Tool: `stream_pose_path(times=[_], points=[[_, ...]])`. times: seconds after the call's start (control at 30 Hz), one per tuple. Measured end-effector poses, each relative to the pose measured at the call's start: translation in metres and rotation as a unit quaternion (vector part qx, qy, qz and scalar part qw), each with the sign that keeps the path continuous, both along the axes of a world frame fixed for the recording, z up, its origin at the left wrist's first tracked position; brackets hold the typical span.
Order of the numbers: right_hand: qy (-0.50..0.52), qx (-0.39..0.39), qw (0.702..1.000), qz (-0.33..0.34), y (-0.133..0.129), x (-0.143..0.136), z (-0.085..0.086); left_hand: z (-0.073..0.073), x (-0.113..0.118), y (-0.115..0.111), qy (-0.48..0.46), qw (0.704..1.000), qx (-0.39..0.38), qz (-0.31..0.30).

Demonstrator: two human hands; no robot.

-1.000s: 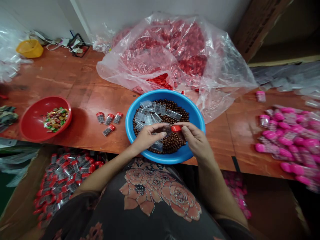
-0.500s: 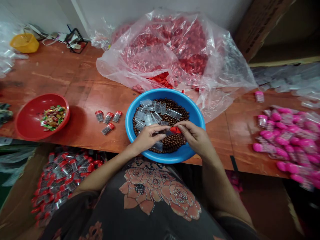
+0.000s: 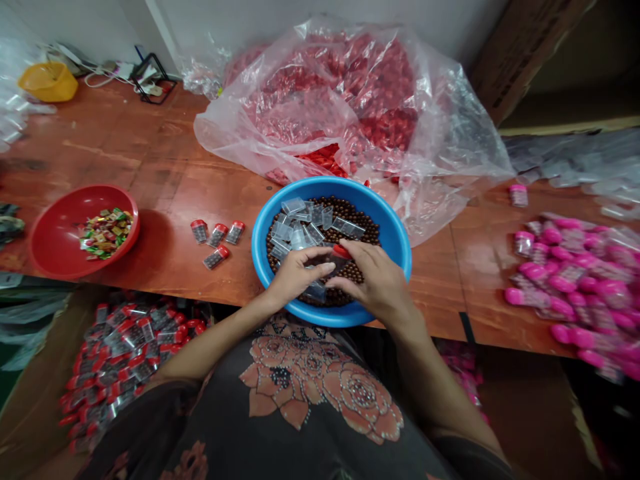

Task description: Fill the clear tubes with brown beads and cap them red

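My left hand is closed, thumb and fingers pinching a small clear plastic container over the blue basin. Most of that container is hidden by my fingers. On its right end sits a red cap. My right hand is curved around the cap, its fingertips against it and the thumb lower down, spread from the fingers. Beneath both hands, the basin holds many brown beads and several clear empty containers. To the left on the table lie several small red-capped containers with dark contents.
A large clear bag of red caps lies behind the basin. Left stands a red bowl with wrapped candies. Pink-capped containers are heaped at right. Below the table's left edge, a box holds a pile of red-capped containers.
The red cap has moved slightly left, up against the container in my left hand. My right hand has gone from pinching the cap to a wider curve around it.
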State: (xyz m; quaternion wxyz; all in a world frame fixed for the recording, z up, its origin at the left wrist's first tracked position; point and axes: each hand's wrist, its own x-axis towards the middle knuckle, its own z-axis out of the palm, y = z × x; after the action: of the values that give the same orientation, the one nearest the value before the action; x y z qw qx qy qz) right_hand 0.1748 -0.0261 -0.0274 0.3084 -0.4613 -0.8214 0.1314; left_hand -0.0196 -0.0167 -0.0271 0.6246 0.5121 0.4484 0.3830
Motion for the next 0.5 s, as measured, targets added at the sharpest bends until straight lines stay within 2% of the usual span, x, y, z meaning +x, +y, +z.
stream_pose_path(times=[0.17, 0.3, 0.37, 0.5], points=[[0.016, 0.015, 0.999, 0.035, -0.004, -0.010, -0.007, -0.004, 0.008, 0.001, -0.116, 0.988, -0.099, 0.005], [0.037, 0.014, 0.999, 0.024, -0.009, -0.021, -0.005, -0.003, 0.021, -0.002, -0.150, 0.970, -0.193, 0.006], [0.026, 0.024, 0.999, 0.017, -0.010, -0.023, -0.004, -0.002, 0.027, -0.005, -0.139, 0.972, -0.189, 0.016], [0.003, 0.088, 0.996, 0.025, -0.009, -0.025, -0.004, -0.003, 0.033, -0.009, -0.076, 0.987, -0.116, 0.085]])
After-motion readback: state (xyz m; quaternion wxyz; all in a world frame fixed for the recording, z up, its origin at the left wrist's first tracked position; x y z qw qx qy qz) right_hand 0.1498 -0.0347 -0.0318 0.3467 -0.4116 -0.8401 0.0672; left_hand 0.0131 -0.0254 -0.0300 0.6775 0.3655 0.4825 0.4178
